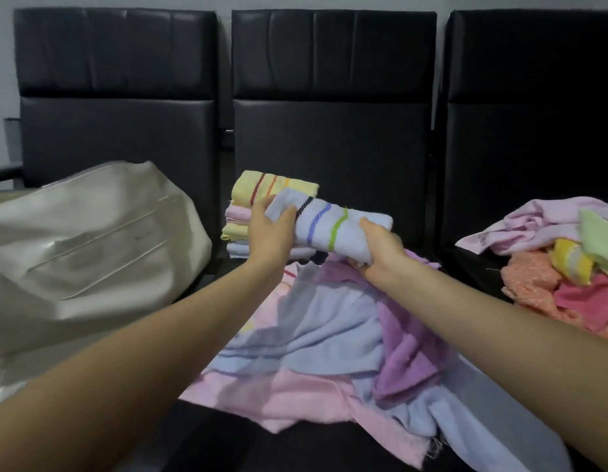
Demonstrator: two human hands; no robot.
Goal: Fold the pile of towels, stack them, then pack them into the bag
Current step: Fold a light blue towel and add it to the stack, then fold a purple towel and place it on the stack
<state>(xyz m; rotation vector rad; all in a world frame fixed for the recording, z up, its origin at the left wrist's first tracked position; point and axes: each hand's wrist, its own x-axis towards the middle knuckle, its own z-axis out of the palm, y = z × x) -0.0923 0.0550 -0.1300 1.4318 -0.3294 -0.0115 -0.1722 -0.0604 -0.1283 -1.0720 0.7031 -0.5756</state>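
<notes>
A: We've got the folded towel [333, 229] in the air between both hands, just in front of the stack [258, 212] on the middle seat [330, 148].

B: How are we holding it?

A: Our left hand [270, 229] curls round the left end, thumb on top. Our right hand [381, 248] grips the right end, fingers wrapped under.

B: It looks light and soft, so it will likely sag in the middle and the fold may slip open.

A: Then holding both ends as we do seems best, laying it flat on the stack.

B: And the rest?

A: Loose towels [330, 335] lie below our arms, another heap [561, 260] on the right seat. The bag [91, 250] sits on the left, beside the stack. We can't tell if it's open.
</notes>
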